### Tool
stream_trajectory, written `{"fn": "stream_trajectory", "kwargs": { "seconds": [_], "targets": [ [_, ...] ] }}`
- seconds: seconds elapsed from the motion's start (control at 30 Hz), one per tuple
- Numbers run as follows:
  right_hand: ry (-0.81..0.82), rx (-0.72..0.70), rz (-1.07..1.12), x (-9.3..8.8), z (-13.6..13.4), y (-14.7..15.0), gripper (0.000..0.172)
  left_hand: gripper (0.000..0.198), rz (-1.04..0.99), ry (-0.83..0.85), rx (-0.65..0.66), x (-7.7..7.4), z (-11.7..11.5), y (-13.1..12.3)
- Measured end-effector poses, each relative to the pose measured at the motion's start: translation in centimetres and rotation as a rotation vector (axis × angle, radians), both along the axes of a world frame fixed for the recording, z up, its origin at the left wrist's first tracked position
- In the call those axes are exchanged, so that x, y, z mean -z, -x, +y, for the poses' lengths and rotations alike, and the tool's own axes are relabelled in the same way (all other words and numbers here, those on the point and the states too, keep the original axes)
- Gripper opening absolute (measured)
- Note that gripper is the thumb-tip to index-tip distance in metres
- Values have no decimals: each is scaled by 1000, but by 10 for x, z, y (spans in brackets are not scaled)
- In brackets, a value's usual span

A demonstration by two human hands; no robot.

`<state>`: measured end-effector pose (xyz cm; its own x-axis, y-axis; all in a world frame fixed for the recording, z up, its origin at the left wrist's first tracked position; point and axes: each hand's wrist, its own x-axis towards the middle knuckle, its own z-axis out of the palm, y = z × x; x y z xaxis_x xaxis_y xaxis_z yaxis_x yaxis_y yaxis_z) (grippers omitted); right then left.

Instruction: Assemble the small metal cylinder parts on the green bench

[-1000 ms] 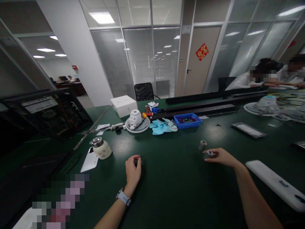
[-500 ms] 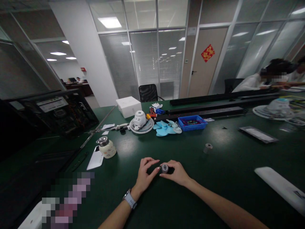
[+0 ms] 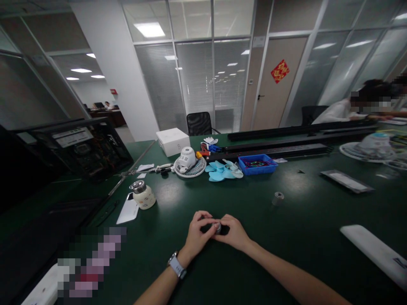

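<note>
In front of me, a small cylindrical metal motor (image 3: 218, 228) is pinched between both hands, mostly hidden by the fingers. My left hand (image 3: 199, 233), with a watch (image 3: 177, 265) on its wrist, closes its thumb and fingertips on the motor's near left side. My right hand (image 3: 234, 233) grips it from the right between thumb and forefinger. A similar metal cylinder (image 3: 277, 198) stands upright on the green table (image 3: 254, 271), farther off to the right of my hands.
A cream jar (image 3: 144, 196) and a white phone-like slab (image 3: 127, 212) lie left. Behind are a fan housing (image 3: 187, 163), blue fan blades (image 3: 221, 170), a blue tray (image 3: 259, 167) and a white box (image 3: 173, 142). A long white piece (image 3: 372, 250) lies right; a person (image 3: 337, 111) sits far right.
My left hand has moved right and its fingers have closed on the motor, which my right hand held before. The view has shifted slightly.
</note>
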<state>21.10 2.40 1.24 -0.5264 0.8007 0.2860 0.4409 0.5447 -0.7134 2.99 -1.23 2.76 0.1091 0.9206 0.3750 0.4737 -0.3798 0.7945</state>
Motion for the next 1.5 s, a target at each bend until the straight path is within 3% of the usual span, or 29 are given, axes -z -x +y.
{"fn": "stream_trajectory", "kwargs": {
  "seconds": [0.2, 0.4, 0.47, 0.57, 0.67, 0.77, 0.87, 0.93, 1.03, 1.2, 1.27, 1.43, 1.5],
  "targets": [
    [88, 90, 36, -6, -1, -7, 36, 24, 150, -33, -181, 5, 10, 25],
    [139, 111, 68, -5, 2, -10, 48, 22, 383, 96, -177, 18, 12, 36],
    [141, 90, 85, -5, 2, -12, 63, 28, 318, 78, -218, 20, 12, 36],
    [154, 67, 105, -7, 0, -17, 83, 39, 59, 28, -412, 22, 15, 39],
    [187, 62, 131, -9, -3, -19, 72, 40, -138, 70, -519, 24, 18, 43],
    [200, 87, 160, -11, -4, -15, 51, 35, -141, 112, -447, 24, 17, 43],
    [235, 116, 178, -15, 0, -20, 44, 33, -71, 130, -420, 22, 15, 40],
    [225, 148, 198, -20, 7, -36, 44, 31, -42, 139, -435, 20, 14, 39],
    [171, 275, 230, -28, 21, -85, 48, 29, -25, 139, -446, 20, 14, 40],
    [115, 736, 218, -20, 32, -188, 56, 28, 12, 148, -448, 24, 17, 39],
    [137, 839, 210, -10, 32, -215, 57, 27, 26, 152, -457, 26, 18, 39],
    [227, 838, 177, 7, 30, -237, 64, 28, 50, 165, -466, 30, 19, 40],
    [128, 850, 136, 1, 27, -233, 75, 28, 64, 184, -475, 31, 20, 40]
  ]
}}
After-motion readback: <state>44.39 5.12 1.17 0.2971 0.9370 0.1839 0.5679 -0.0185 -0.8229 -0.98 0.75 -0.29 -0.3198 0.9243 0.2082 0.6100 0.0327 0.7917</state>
